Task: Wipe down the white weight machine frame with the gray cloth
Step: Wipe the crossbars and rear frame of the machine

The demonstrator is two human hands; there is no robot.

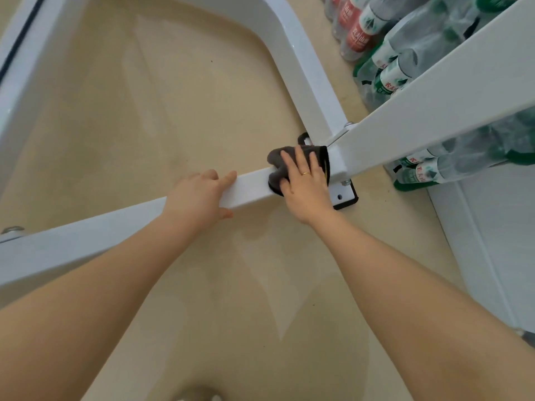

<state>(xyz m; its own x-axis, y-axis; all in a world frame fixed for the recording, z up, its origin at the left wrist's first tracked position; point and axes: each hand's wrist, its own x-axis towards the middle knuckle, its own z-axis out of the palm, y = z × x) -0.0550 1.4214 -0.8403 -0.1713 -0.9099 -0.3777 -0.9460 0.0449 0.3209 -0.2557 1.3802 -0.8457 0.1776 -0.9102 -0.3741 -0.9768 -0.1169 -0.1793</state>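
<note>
So the gray cloth (292, 166) is bunched up right at the corner joint of the white weight machine frame (254, 188), draped over the low square-section bar where it meets the bracket. It looks soft and fuzzy, like microfiber, dark charcoal with a darker hemmed edge on the right side. The right hand (304, 183) lies flat on top of it, fingers straight and slightly spread, pressing the cloth onto the bar; there's a thin gold ring on one finger. Most of the cloth is hidden under that palm, so I can't tell how it's folded.

The left hand (199, 198) sits on the same bar just beside the cloth, not touching it. Index finger stretched along the top face, thumb hooked on the near side, other fingers over the far edge and hard to see.

The frame is glossy painted metal, boxy tubes, with one curved piece sweeping up to the top and a fat beam running off the upper right. A black foot plate (346, 198) with a bolt hole pokes out under the joint.

The floor (173, 111) is smooth beige and shiny. Shrink-wrapped packs of water bottles (390, 62) with green and red labels are stacked on the right, partly blocked by the beam and cut off at the edge.
</note>
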